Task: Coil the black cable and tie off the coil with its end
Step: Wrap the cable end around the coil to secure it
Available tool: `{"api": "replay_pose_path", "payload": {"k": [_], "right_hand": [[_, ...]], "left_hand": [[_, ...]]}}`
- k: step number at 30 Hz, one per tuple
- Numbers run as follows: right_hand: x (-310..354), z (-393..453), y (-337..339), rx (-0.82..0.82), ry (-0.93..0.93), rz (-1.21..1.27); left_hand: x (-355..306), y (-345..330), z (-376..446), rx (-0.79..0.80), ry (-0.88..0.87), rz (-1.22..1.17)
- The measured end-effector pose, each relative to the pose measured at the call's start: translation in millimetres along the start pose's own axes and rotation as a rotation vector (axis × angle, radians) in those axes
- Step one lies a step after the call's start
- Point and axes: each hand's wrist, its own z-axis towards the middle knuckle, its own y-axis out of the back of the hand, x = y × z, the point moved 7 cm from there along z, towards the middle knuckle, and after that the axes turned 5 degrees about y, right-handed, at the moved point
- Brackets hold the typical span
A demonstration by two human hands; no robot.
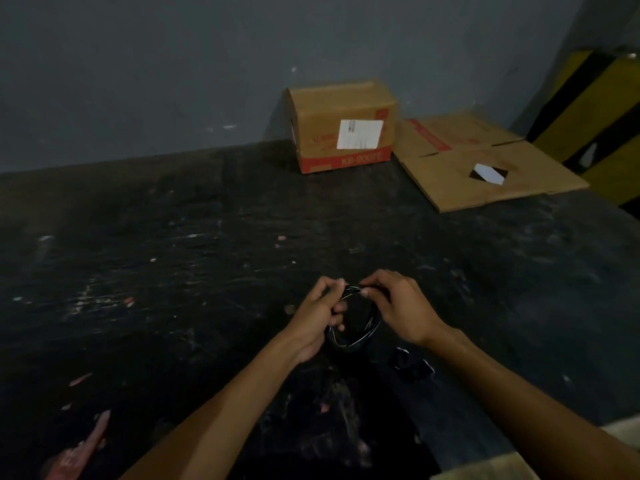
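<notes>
Coil of black cable hangs between the two hands, just above the dark table. Loop's long axis runs roughly away from the person, top pinched up at the fingertips, bottom drooping toward the wrists. Left hand is closed around the loop's left side; right hand pinches the strands at the top. Both equally near; tie-off looks like it happens at that top pinch. Free end not identifiable, cable is black on black and blurred. Small dark object below the right wrist, can't tell if it's the plug. Strand count unreadable.
</notes>
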Motion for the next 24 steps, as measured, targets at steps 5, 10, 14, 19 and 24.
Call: {"api": "replay_pose_path", "payload": {"k": [5, 10, 14, 19, 24], "right_hand": [[-26.1, -22.1, -11.7, 0.114, -0.141, 0.099], [-72.0, -44.4, -11.2, 0.158, -0.345, 0.020], [-97.2, -63.9, -31.2, 0.390, -0.496, -0.164], [-90.9, -68.4, -51.2, 0.586, -0.390, -0.446], [-87.2, -57.5, -52.5, 0.619, -0.412, -0.358]], "left_hand": [[20.7, -7.1, 1.1, -0.102, -0.003, 0.115], [29.9, 1.3, 3.7, -0.177, 0.001, 0.303], [41.1, 11.9, 6.1, -0.206, 0.075, 0.301], [50.2, 18.5, 5.7, -0.201, 0.140, 0.298], [53.0, 26.2, 2.6, -0.189, 0.134, 0.356]]}}
